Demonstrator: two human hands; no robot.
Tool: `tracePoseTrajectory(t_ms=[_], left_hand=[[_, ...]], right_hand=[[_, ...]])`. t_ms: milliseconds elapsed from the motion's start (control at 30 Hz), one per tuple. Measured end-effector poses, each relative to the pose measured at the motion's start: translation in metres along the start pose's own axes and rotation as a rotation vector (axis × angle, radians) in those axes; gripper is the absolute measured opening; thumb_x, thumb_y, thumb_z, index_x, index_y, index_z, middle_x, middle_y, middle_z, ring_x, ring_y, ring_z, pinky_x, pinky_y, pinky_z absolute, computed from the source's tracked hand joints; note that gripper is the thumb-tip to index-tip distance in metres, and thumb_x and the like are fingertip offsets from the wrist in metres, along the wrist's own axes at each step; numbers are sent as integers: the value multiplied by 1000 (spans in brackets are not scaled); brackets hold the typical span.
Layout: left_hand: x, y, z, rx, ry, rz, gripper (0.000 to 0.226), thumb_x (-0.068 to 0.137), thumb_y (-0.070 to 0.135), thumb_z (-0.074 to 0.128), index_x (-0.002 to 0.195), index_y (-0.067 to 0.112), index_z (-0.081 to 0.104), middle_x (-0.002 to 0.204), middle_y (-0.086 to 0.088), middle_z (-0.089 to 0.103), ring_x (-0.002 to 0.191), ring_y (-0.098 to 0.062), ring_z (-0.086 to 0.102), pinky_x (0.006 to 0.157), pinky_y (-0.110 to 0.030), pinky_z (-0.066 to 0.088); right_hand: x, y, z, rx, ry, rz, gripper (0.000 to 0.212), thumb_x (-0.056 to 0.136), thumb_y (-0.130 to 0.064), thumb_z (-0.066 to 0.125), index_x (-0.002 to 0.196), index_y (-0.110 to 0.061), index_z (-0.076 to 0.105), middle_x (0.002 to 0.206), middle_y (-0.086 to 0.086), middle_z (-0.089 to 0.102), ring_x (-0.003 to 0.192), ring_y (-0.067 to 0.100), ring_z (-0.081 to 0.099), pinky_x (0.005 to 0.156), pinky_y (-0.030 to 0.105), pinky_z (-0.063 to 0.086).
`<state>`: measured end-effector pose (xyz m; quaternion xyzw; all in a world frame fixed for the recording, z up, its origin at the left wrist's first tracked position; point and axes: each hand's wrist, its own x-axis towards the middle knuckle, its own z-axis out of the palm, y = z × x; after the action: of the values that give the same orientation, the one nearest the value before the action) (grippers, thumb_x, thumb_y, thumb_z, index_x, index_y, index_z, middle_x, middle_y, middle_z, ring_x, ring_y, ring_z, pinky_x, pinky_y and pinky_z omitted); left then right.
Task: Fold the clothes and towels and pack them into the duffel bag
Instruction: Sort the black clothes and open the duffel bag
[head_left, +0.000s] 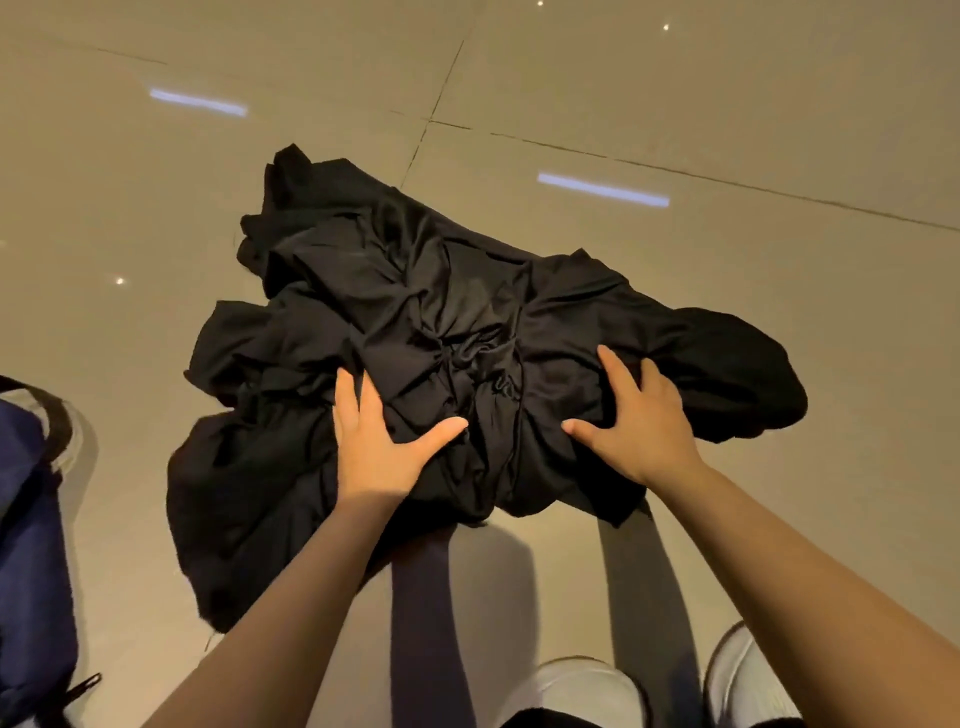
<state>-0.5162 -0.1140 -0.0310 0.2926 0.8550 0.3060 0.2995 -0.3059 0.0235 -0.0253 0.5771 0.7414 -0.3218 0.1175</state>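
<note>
A crumpled black garment (415, 312) lies in a heap on the beige tiled floor, bunched into a knot of folds near its middle. My left hand (379, 441) lies flat on its near left part, fingers straight, thumb spread toward the middle. My right hand (636, 415) rests on the near right part, fingers extended on the cloth, thumb pointing left. Neither hand grips the fabric. The dark blue duffel bag (28, 545) with a black strap sits at the left edge, only partly in view.
The glossy tiled floor (675, 104) stretches all around the garment and reflects ceiling lights. My two white shoes (587, 686) show at the bottom right, close to the garment's near edge.
</note>
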Motion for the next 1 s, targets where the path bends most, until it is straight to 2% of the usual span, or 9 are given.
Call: tracePoseTrajectory(t_ms=[67, 233, 367, 467, 567, 667, 800, 900, 1000], left_hand=[[31, 10, 4, 52, -21, 76, 121, 53, 77, 64, 153, 28, 18, 161, 8, -1, 149, -15, -2, 120, -42, 12], [96, 54, 19, 227, -115, 168, 119, 51, 81, 57, 152, 28, 21, 162, 1, 3, 148, -27, 1, 117, -55, 16], [139, 70, 19, 285, -143, 254, 116, 55, 97, 43, 149, 30, 27, 157, -3, 18, 144, -34, 16, 115, -55, 22], [132, 83, 16, 349, 101, 187, 97, 75, 78, 53, 152, 33, 15, 161, -6, 5, 147, -32, 5, 116, -53, 19], [109, 97, 13, 513, 394, 374, 88, 84, 62, 57, 153, 32, 10, 160, -10, 7, 146, -36, 4, 111, -62, 16], [114, 107, 17, 737, 317, 613, 76, 88, 41, 64, 151, 29, 24, 161, -11, 10, 147, -36, 5, 111, -65, 6], [132, 122, 16, 814, 260, 623, 34, 92, 25, 62, 125, 17, 62, 148, -6, 40, 138, -27, 34, 117, -58, 5], [135, 130, 6, 769, 296, 579, 20, 95, 25, 59, 108, 15, 70, 126, -1, 58, 117, -24, 52, 117, -52, 15], [117, 147, -13, 522, 364, 567, 22, 97, 30, 54, 110, 19, 67, 112, -1, 66, 103, -24, 60, 104, -46, 39]], right_hand=[[19, -2, -8, 27, 44, 17, 93, 83, -59, 62, 152, -40, 2, 160, 12, 4, 147, 34, 6, 114, 47, 23], [64, 9, -43, 136, 104, 17, 96, 78, -61, 65, 152, -34, 11, 157, 9, 21, 141, 34, 28, 110, 46, 32], [67, 19, -48, 206, 66, -7, 97, 78, -57, 68, 153, -34, 10, 160, 6, 15, 143, 31, 24, 113, 47, 31], [59, 27, -48, 287, 75, -51, 95, 80, -50, 70, 153, -33, 11, 161, 1, 12, 146, 25, 20, 115, 45, 27], [51, 30, -46, 319, 95, -88, 92, 82, -45, 71, 152, -33, 12, 161, 0, 8, 147, 21, 12, 116, 42, 23], [45, 29, -40, 370, 117, -91, 88, 83, -42, 70, 151, -36, 16, 161, -2, 5, 148, 21, 8, 115, 42, 22], [36, 30, -38, 369, 194, -111, 79, 84, -42, 69, 149, -28, 26, 157, 0, 18, 144, 23, 21, 114, 42, 29], [22, 31, -46, 342, 216, -134, 74, 85, -38, 68, 148, -26, 30, 153, 1, 26, 140, 22, 27, 110, 39, 32], [2, 28, -59, 317, 214, -152, 66, 87, -35, 67, 145, -24, 36, 146, 2, 38, 134, 22, 37, 106, 36, 34]])
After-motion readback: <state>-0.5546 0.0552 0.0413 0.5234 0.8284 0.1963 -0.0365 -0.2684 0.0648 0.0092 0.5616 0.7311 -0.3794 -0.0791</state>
